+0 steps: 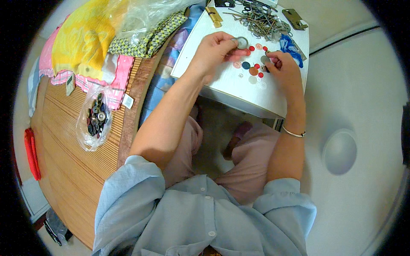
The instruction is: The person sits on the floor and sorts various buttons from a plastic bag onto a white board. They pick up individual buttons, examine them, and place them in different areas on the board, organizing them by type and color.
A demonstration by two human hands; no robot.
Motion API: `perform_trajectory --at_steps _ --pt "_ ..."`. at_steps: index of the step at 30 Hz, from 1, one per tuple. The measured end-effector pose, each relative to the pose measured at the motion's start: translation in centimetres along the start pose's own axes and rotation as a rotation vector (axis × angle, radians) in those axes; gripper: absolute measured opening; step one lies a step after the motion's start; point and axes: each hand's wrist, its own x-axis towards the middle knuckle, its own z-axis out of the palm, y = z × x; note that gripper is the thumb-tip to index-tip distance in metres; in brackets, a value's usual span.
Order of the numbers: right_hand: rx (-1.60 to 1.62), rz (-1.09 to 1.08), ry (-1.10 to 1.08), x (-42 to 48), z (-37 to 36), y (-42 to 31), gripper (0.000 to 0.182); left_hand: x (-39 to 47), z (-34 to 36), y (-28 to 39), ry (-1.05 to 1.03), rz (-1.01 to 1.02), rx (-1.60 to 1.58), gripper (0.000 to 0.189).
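Observation:
Over a white tabletop [221,76], my left hand [217,49] grips a large round greyish button or disc [241,42] by its edge. Red is visible under its blurred fingers. My right hand [283,64] is low at the right, thumb and forefinger close around a grey-green button [265,60]; whether it holds anything is unclear. Between the hands lie several loose buttons: a dark blue one [246,65], an orange-brown one [253,71], a pale pink one [237,65], small red ones [261,75] and a clear one [262,85].
Behind the buttons are a heap of metal nails or screws [261,22], a brass lock cylinder [214,16], a blue crumpled strip [290,48] and a metal plate [294,19]. On a bamboo mat [70,134] at left lie a plastic bag [94,120] of dark buttons and folded cloths [83,38].

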Motion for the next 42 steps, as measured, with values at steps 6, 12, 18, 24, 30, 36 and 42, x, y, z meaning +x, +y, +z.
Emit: perform_trajectory --at_steps 6,12,18,24,30,36,42 --pt "-0.07 -0.047 0.018 0.5 0.9 0.0 0.024 0.3 0.3 -1.0 -0.003 -0.009 0.041 0.009" --pt "0.051 0.085 -0.012 0.6 0.9 -1.1 0.02 0.4 0.4 -1.2 0.027 0.002 -0.021 0.009" --pt "0.249 0.085 0.047 0.8 -0.2 -4.7 0.014 0.4 0.2 -0.9 0.025 -0.014 -0.16 0.008" --pt "0.336 -0.214 0.303 0.7 1.1 -5.7 0.012 0.3 0.0 -0.6 -0.052 -0.055 -0.318 0.01" --pt "0.63 -0.044 0.215 0.1 1.6 -7.7 0.013 -0.2 0.3 -0.4 -0.049 -0.043 -0.331 0.005" --pt "0.965 0.158 0.172 -0.2 1.9 -8.1 0.015 -0.5 1.2 0.2 0.037 0.014 -0.156 0.007" --pt "1.226 0.182 0.228 0.1 4.9 -10.9 0.014 -2.2 -0.6 0.8 0.189 0.107 -0.003 0.01"
